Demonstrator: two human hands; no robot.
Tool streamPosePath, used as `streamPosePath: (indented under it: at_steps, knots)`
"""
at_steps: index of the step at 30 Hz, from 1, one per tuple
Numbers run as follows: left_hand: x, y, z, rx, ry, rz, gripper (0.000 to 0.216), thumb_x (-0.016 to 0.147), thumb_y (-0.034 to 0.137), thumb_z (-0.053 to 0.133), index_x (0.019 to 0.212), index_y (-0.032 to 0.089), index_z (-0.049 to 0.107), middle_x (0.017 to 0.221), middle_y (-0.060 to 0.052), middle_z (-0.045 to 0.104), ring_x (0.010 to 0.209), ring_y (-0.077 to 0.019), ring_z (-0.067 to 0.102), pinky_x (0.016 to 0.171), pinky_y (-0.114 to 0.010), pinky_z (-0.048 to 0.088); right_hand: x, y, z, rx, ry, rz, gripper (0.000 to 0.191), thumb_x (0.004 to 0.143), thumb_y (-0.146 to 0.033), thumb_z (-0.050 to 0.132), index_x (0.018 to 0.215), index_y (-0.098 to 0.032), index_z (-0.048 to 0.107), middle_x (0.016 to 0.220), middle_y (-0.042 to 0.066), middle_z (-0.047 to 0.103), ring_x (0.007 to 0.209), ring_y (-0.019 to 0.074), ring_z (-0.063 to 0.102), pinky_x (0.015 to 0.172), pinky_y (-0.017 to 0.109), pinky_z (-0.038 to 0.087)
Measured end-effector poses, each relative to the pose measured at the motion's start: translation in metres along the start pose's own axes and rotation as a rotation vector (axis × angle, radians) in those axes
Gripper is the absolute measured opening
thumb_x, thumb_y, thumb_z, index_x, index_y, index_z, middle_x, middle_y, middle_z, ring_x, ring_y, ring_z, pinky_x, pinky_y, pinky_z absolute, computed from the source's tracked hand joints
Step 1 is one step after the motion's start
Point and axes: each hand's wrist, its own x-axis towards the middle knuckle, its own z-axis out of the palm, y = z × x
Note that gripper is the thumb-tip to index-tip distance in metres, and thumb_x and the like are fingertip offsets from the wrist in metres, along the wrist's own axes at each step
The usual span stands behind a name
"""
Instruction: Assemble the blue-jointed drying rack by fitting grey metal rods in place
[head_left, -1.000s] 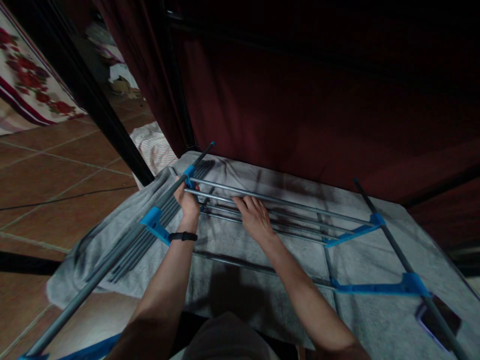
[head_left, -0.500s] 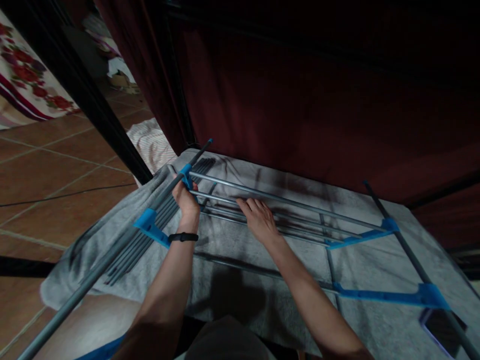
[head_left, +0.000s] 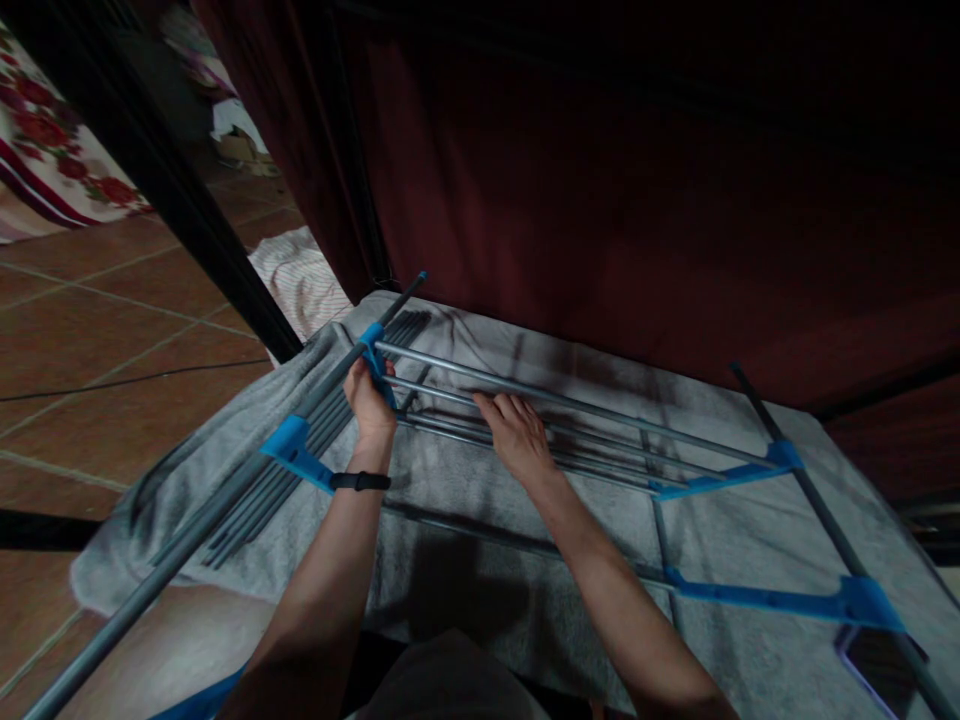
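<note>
A rack frame of grey metal tubes and blue plastic brackets rests on a grey blanket. My left hand (head_left: 369, 402) is wrapped round the blue bracket (head_left: 372, 338) on the left pole (head_left: 206, 515), near the rod ends. My right hand (head_left: 517, 436) has its fingers curled over a thin metal rod (head_left: 431, 388), one of several that run across to the far right bracket (head_left: 720, 480). A second left bracket (head_left: 289, 447) sits lower on the pole, beside my wristband (head_left: 361, 481). Another blue bracket (head_left: 787, 600) joins the right pole (head_left: 829, 522).
Several loose grey tubes (head_left: 300, 470) lie bundled on the grey blanket (head_left: 495, 580) beneath the left pole. A phone (head_left: 874, 665) lies under the right pole. Behind hangs a dark red curtain (head_left: 570, 220). A black post (head_left: 187, 220) slants at the left, over a tiled floor (head_left: 112, 330).
Both hands keep their holds in almost the same place. The lower part of the left pole has shifted slightly left along with its lower bracket.
</note>
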Motion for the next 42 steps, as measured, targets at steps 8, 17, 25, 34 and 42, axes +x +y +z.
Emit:
streamPosePath:
  at_steps: [8,17,25,34,42]
  knots:
    - [-0.002,-0.007,-0.008,0.057,-0.027,0.001,0.064,0.077,0.084,0.064,0.077,0.020,0.058,0.068,0.001,0.056,0.059,-0.0115,0.054,0.056,-0.025,0.047,0.000,0.001,0.007,0.007,-0.064,0.016,0.052,0.104,-0.013,0.040,0.151,-0.032,0.053,0.118,0.008,0.069,0.109,0.0221,0.060,0.096,0.034,0.048]
    - [0.000,-0.011,-0.006,0.053,-0.001,-0.033,0.065,0.074,0.085,0.066,0.079,0.020,0.057,0.071,0.001,0.056,0.062,-0.0112,0.055,0.060,-0.025,0.048,0.000,0.000,0.005,0.025,-0.054,0.019,0.049,0.106,-0.016,0.040,0.150,-0.030,0.055,0.118,0.007,0.071,0.110,0.0217,0.061,0.097,0.034,0.047]
    - [-0.004,-0.012,-0.008,0.253,-0.004,0.023,0.065,0.092,0.080,0.043,0.070,0.021,0.058,0.068,-0.002,0.057,0.064,-0.0150,0.054,0.067,-0.032,0.050,0.003,-0.003,0.004,0.067,-0.054,0.049,0.044,0.107,-0.018,0.042,0.146,-0.030,0.059,0.116,0.007,0.073,0.111,0.0213,0.062,0.096,0.034,0.047]
    - [-0.007,-0.005,-0.005,0.304,-0.015,0.022,0.063,0.094,0.077,0.041,0.067,0.022,0.056,0.064,-0.001,0.053,0.060,-0.0159,0.049,0.068,-0.034,0.049,0.001,-0.007,0.008,0.082,0.001,0.056,0.043,0.106,-0.019,0.045,0.145,-0.027,0.060,0.121,0.008,0.073,0.111,0.0218,0.064,0.099,0.036,0.049]
    - [-0.012,0.014,0.004,0.372,0.007,0.241,0.046,0.095,0.060,0.046,0.075,0.021,0.060,0.076,-0.002,0.060,0.080,-0.0187,0.059,0.086,-0.033,0.051,-0.018,-0.019,-0.028,0.023,0.321,-0.010,0.042,0.104,-0.016,0.049,0.142,-0.028,0.061,0.144,0.009,0.064,0.133,0.0230,0.055,0.116,0.040,0.039]
